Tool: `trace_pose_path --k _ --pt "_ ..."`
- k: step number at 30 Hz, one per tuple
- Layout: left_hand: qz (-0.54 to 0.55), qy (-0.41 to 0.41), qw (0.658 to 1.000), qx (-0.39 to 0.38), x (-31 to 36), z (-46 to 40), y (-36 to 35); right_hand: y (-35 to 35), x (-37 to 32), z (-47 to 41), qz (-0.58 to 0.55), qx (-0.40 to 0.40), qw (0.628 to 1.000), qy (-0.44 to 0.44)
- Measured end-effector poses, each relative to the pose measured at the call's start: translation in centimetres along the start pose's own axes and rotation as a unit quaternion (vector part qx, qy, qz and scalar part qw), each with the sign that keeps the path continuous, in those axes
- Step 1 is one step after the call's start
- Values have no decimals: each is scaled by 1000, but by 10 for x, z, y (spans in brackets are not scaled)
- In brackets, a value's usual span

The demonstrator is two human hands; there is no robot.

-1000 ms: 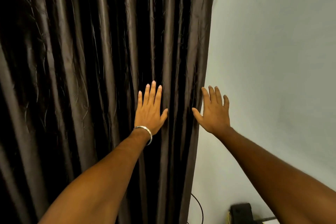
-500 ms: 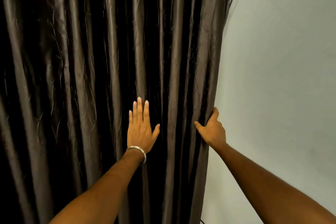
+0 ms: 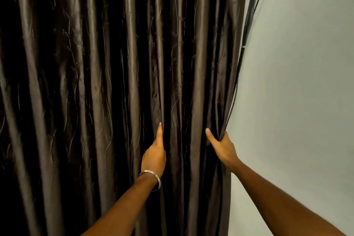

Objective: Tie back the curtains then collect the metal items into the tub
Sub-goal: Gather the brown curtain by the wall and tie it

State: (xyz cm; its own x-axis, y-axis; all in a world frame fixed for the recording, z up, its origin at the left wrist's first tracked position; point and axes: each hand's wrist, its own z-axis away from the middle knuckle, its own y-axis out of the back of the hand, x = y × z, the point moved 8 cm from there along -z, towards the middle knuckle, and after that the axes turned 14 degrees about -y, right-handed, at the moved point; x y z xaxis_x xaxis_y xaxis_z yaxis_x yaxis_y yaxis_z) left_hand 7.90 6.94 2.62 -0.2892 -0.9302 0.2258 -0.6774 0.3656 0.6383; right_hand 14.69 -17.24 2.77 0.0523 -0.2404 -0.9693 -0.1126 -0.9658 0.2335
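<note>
- Against the curtain [image 3: 118, 82], which hangs in dark, glossy folds across most of the view, both hands work at its right-hand edge; the right hand [image 3: 223, 147] wraps that edge, thumb out in front, its other fingers curled behind the cloth and hidden.
- Left of that edge, the left hand [image 3: 154, 156] is pushed sideways into a fold; one straight finger shows, the rest are buried, so I cannot tell whether they pinch or lie flat; a metal bangle [image 3: 153, 177] sits on that wrist.
- Risk, as I judge it: the fabric looks slick, so a gathered bunch could slide out of a loose hold and fall open again.
- Just right of the curtain's edge hang thin dark cords [image 3: 251, 9]; a grab there could catch them with the cloth and tangle or tug them.
- A hard pull downward might strain whatever holds the curtain above, which is out of sight.
- Right of the curtain stands a plain pale wall [image 3: 298, 92]; no tie-back, tub or loose metal items show.
</note>
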Motion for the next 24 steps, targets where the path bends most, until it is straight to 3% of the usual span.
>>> trace_pose_path --k 8,12,20,24 --pt "-9 -80 996 -45 18 -8 -25 -82 -6 4 -103 -154 983 5" --pt "117 -71 989 -52 20 -10 -33 -109 -14 8 -136 -205 969 9" --pt "121 -143 982 -38 21 0 -27 -101 -23 -4 -156 -81 984 8" --pt "31 -136 987 76 11 6 3 -87 -19 -12 -138 1 990 -7"
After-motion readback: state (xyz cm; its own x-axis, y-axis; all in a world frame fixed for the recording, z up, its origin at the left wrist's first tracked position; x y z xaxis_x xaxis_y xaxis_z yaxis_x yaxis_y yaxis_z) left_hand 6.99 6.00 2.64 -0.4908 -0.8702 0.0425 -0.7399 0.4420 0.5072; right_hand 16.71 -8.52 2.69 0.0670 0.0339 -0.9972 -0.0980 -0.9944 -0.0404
